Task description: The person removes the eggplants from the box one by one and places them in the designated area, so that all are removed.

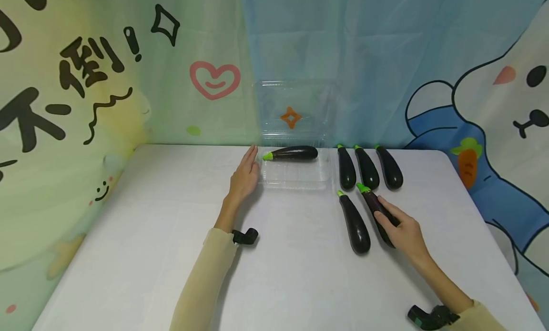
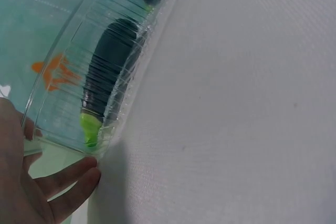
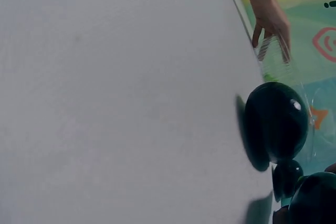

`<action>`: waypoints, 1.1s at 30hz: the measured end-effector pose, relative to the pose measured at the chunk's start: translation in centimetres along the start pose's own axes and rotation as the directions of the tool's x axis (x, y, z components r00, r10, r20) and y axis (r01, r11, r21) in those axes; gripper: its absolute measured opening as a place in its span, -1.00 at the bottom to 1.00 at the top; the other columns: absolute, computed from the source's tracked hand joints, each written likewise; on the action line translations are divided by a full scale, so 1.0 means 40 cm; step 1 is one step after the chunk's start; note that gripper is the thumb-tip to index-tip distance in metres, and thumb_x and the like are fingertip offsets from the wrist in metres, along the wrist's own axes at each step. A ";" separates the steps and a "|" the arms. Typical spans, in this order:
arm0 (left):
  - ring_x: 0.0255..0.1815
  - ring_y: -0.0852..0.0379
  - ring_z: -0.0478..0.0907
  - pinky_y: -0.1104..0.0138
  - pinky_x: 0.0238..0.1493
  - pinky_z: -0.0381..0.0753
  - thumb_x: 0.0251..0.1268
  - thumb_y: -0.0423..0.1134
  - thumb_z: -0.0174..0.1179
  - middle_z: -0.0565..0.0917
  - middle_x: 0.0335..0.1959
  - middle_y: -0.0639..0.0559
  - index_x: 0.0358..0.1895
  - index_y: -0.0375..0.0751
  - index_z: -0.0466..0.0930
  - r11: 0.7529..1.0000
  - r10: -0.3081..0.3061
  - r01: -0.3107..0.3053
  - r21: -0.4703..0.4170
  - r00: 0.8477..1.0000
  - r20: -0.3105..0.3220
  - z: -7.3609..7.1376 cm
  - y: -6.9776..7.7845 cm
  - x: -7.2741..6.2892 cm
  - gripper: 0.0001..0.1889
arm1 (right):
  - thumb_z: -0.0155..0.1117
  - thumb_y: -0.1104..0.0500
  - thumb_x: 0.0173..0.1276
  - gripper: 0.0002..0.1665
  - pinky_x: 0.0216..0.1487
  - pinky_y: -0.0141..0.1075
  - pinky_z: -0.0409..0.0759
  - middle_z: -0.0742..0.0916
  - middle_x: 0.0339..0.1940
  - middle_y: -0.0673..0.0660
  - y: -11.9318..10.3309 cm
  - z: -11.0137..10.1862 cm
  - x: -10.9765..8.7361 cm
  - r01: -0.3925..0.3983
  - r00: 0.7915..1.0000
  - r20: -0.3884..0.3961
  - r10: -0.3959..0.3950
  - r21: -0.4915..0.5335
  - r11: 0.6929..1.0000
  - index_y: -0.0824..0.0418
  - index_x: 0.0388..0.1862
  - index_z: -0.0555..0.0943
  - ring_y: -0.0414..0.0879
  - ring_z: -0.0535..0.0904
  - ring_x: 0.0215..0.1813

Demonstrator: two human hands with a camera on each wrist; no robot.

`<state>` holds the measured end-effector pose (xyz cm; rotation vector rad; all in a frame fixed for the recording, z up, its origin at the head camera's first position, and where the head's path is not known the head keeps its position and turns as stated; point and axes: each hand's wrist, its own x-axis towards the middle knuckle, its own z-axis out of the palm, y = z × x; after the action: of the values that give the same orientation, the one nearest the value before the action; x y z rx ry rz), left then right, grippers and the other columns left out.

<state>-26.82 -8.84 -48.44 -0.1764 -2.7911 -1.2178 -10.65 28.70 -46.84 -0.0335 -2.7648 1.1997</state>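
Note:
A clear plastic clamshell box (image 1: pixel 291 178) stands at the back of the table, its lid (image 1: pixel 315 100) raised against the backdrop. One eggplant (image 1: pixel 296 153) with a green cap lies sideways in the box's base. My left hand (image 1: pixel 244 176) rests against the box's left side, fingers extended; the left wrist view shows the fingertips (image 2: pixel 90 162) right at its corner. My right hand (image 1: pixel 406 233) grips a dark eggplant (image 1: pixel 371 200) between thumb and fingers, its green cap pointing away from me. Just left of it lies another eggplant (image 1: pixel 355 224) on the table.
Three more eggplants (image 1: pixel 366 168) lie side by side right of the box, caps toward the back. The white table (image 1: pixel 300 274) ends at a printed cloth backdrop (image 1: pixel 369 59). Each wrist wears a small black camera (image 1: pixel 246 236).

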 end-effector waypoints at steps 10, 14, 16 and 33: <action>0.55 -0.02 0.14 -0.20 0.36 0.28 0.48 -0.18 -0.31 0.09 0.58 0.14 0.52 -0.04 0.13 1.000 -0.005 0.005 -0.002 1.000 0.010 0.000 -0.002 0.001 -0.44 | 0.06 -0.04 0.49 -0.33 0.26 0.27 0.31 0.40 0.41 0.43 0.015 0.010 0.003 -0.010 0.998 0.057 0.010 -0.006 1.000 0.25 0.47 0.29 0.45 0.29 0.40; 0.55 0.00 0.14 -0.18 0.37 0.28 0.48 -0.18 -0.31 0.10 0.58 0.14 0.52 -0.03 0.13 1.000 -0.005 0.005 -0.004 1.000 0.005 0.000 -0.002 0.000 -0.44 | 0.04 -0.01 0.50 -0.33 0.26 0.31 0.30 0.39 0.39 0.49 0.020 0.013 0.004 0.003 0.998 0.069 -0.001 -0.038 0.999 0.29 0.46 0.28 0.49 0.29 0.38; 0.55 0.00 0.15 -0.18 0.37 0.28 0.47 -0.18 -0.31 0.11 0.58 0.14 0.52 -0.03 0.13 1.000 -0.005 0.005 -0.004 1.000 0.003 0.000 -0.001 0.000 -0.44 | 0.05 0.00 0.50 -0.33 0.26 0.31 0.30 0.39 0.38 0.51 0.025 0.015 0.006 0.007 0.997 0.075 -0.002 -0.055 0.998 0.30 0.46 0.28 0.50 0.29 0.37; 0.55 -0.01 0.15 -0.20 0.37 0.27 0.48 -0.18 -0.32 0.12 0.58 0.15 0.52 -0.04 0.14 1.000 -0.006 0.006 -0.012 1.000 -0.005 0.001 -0.002 0.001 -0.45 | 0.07 -0.02 0.49 -0.28 0.21 0.32 0.32 0.38 0.37 0.54 0.033 0.027 0.001 0.000 0.996 0.085 0.010 -0.118 0.993 0.29 0.49 0.21 0.53 0.30 0.34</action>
<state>-26.85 -8.84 -48.53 -0.1653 -2.7828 -1.2342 -10.85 28.81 -48.52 0.0000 -2.9089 1.0607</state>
